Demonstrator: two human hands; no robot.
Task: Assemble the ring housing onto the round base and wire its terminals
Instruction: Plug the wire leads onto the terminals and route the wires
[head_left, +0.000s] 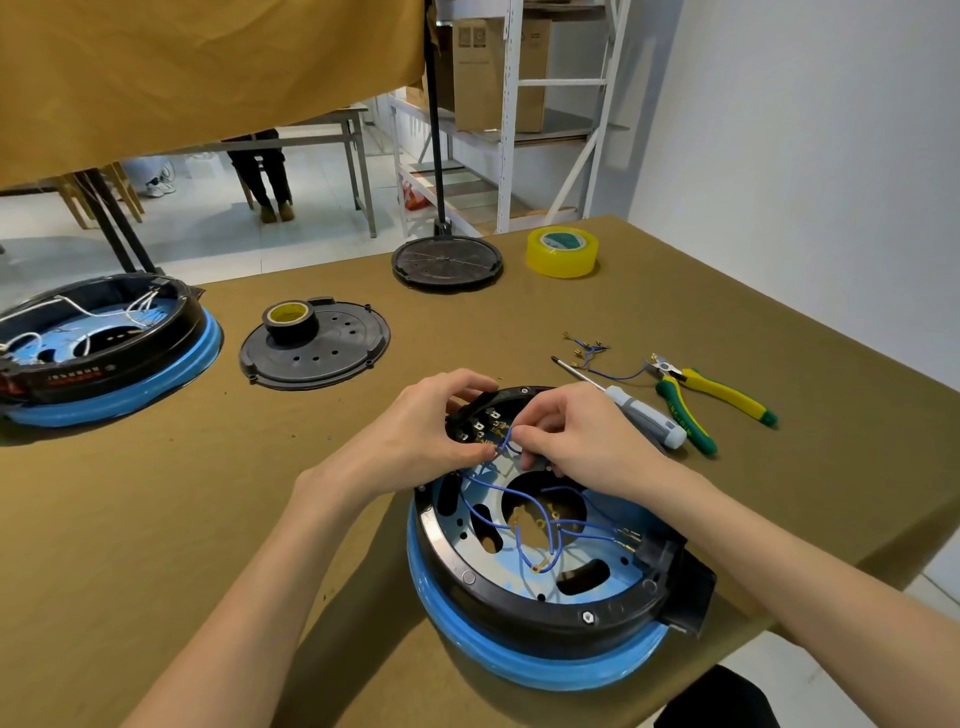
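No legible text, blurred red markings on black ring housing of second blue-rimmed unit (78, 376), unreadable print on brown cardboard boxes (475, 73)

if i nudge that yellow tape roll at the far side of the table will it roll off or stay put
The yellow tape roll lies flat on its side face, hole up, so a nudge would likely slide it, not roll it. The table covering looks matte, probably adding grip. It seems light for its bulk, so a firm push may still move it toward the nearby far edge.
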